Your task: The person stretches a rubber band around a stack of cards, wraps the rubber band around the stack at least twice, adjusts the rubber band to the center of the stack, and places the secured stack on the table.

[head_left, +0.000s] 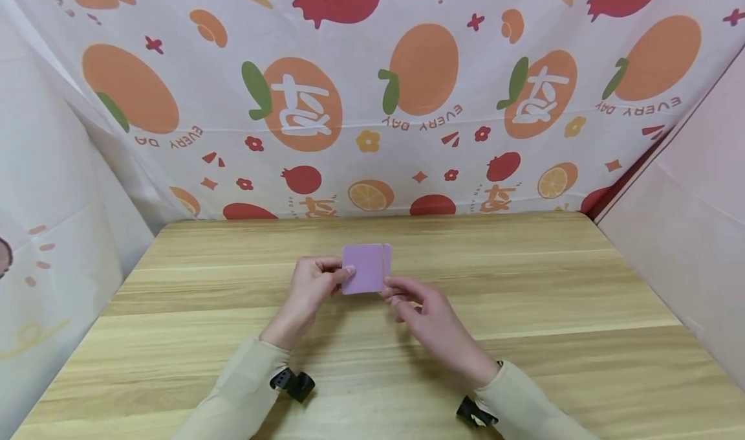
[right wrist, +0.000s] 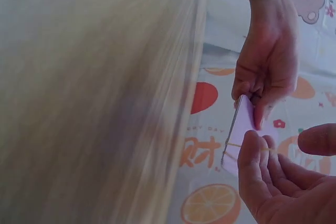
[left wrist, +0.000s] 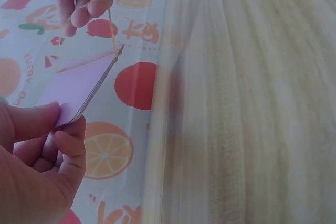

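Note:
A thin purple square pad (head_left: 363, 268), looking like a stack of cards or notes, is held up above the table. My left hand (head_left: 308, 291) pinches its left edge, thumb on the near face and fingers behind. A thin tan rubber band (left wrist: 112, 27) crosses the pad near its right end and stretches out to the fingers of my right hand (head_left: 433, 317). Those fingers hook the band, while the right thumb (right wrist: 317, 139) stands apart from them in the right wrist view. How the band runs behind the pad is hidden.
The wooden table (head_left: 233, 278) lies beneath both hands. A fruit-print cloth (head_left: 361, 103) hangs along its back edge, with pale cloth walls at the left and right (head_left: 687, 233). Black straps with cameras (head_left: 293, 384) sit on both wrists.

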Motion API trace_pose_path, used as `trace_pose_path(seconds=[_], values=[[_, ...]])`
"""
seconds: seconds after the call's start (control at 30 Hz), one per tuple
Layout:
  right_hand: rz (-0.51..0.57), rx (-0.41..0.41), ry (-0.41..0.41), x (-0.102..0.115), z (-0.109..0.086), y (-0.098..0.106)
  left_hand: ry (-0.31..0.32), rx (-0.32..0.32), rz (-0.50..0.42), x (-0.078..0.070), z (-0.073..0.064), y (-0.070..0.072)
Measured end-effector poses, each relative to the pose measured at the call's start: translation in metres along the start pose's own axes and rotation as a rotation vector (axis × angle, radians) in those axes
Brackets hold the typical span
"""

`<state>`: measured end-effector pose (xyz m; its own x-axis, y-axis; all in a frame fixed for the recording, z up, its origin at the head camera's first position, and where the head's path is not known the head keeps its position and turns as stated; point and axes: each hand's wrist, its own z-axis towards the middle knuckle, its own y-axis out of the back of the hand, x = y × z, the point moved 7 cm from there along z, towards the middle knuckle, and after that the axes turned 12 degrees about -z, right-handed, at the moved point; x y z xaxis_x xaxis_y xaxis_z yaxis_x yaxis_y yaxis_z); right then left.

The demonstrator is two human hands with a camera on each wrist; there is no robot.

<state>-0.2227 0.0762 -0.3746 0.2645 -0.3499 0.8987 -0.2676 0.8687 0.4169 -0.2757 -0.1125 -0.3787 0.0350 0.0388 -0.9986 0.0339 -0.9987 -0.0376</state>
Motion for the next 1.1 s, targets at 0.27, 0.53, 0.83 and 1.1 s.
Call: trace_pose_path(seconds=[0.27, 0.53, 0.83, 1.1], values=[[-0.191, -0.019, 0.016, 0.004, -0.006, -0.002, 0.027, -0.002, -0.048, 0.005, 0.001, -0.002], [-0.348, 0.038, 0.03, 0.002, -0.008, -0.01, 0.06, 0.023, -0.159, 0.011, 0.001, -0.004], [-0.624, -0.003, 0.087, 0.012, -0.013, -0.01, 0.046, -0.001, -0.164, 0.009, 0.0, -0.004], [-0.546, -0.02, 0.087, 0.012, -0.013, -0.009, 0.047, -0.004, -0.162, 0.014, 0.003, -0.004]])
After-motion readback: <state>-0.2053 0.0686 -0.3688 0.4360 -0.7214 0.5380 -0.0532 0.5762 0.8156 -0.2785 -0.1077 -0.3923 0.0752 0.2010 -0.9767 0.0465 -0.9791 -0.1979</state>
